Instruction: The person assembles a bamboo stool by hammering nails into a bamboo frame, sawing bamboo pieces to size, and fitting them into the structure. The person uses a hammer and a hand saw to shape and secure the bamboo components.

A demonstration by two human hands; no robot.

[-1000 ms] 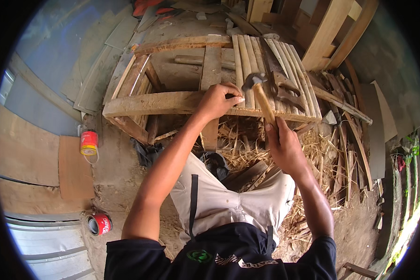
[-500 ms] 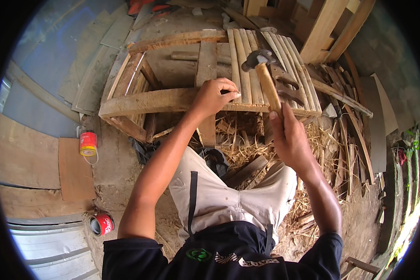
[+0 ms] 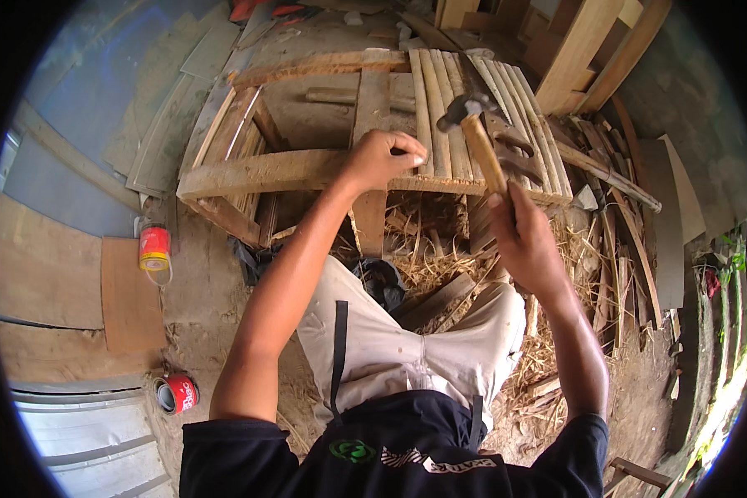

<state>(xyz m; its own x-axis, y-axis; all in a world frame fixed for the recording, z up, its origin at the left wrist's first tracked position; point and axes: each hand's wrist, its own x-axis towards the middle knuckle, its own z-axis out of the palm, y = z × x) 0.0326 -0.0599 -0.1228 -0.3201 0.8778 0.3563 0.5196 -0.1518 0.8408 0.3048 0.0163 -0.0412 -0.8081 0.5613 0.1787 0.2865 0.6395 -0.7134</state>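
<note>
My right hand (image 3: 527,245) grips a hammer (image 3: 485,152) by its wooden handle, the dark metal head raised over the slats. My left hand (image 3: 379,159) is closed in a pinch at the near end of the leftmost slat (image 3: 424,108). Whatever lies between its fingertips is too small to make out. Several narrow wooden slats run side by side across the right part of a rough timber frame (image 3: 266,173). On top of them rests a handsaw (image 3: 515,149), its dark handle toward me and partly behind the hammer.
Wood shavings (image 3: 440,264) cover the ground under the frame. Scrap strips (image 3: 622,249) and a round pole (image 3: 614,177) lie to the right. At left stand a red and yellow can (image 3: 154,248) and another red can (image 3: 177,393). Tall boards (image 3: 585,58) lean at the back right.
The hammer has shifted slightly right and down, still held in my right hand. My left hand has lifted a little, its fingers still pinched near the slat's end.
</note>
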